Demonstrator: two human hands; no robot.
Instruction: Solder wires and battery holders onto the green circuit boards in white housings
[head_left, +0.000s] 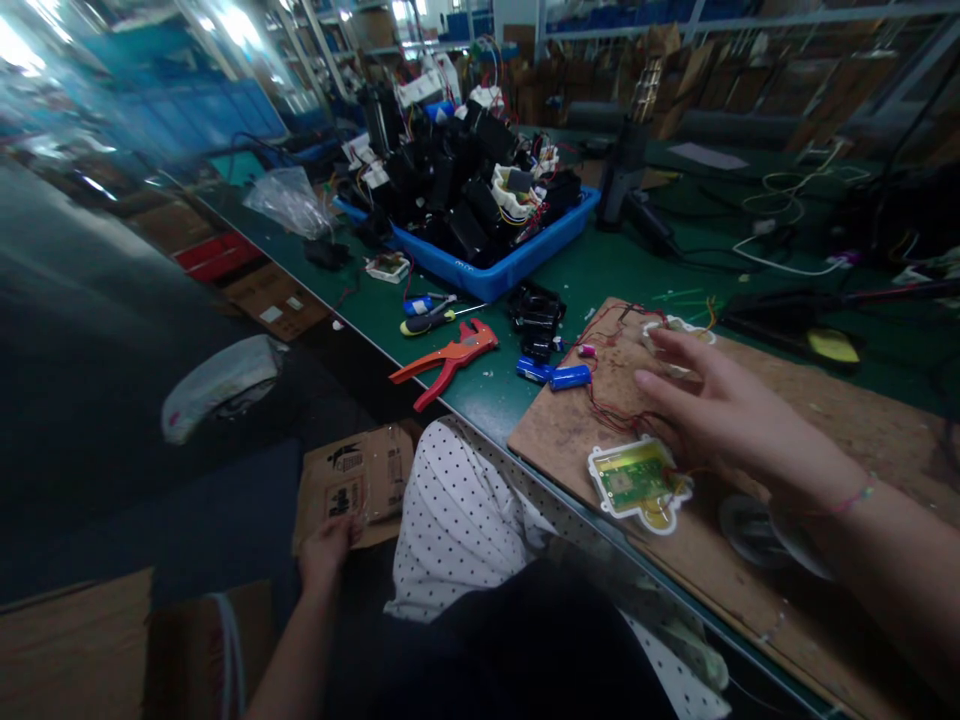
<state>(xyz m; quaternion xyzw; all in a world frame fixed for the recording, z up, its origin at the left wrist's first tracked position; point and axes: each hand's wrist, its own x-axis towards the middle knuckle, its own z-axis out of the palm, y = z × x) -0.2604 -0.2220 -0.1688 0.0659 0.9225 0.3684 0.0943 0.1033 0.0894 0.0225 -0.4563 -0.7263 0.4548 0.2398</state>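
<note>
My right hand (pixel 720 415) open flat over red wires (pixel 622 415), holds nothing; circuit board (pixel 637 480) uncovered, batteries (pixel 559 375) loose; left hand (pixel 326 550) grips cardboard box (pixel 360 480) below bench.

A circuit board (pixel 637 483) lies on the wooden board (pixel 825 420), pliers (pixel 450 360) to its left, a parts bin (pixel 517 262) behind.

The scene is dim overall, with colours dull and dark. Bright light enters from the far left, where windows (pixel 232 25) blow out to white glare and wash the area around them in blue haze. The left side smears into motion blur, and a pale object (pixel 217 385) streaks there. Straight lines bend strongly toward the edges. The near lap and floor sit in deep shadow, while the tabletop (pixel 600 270) is softly, evenly lit.
</note>
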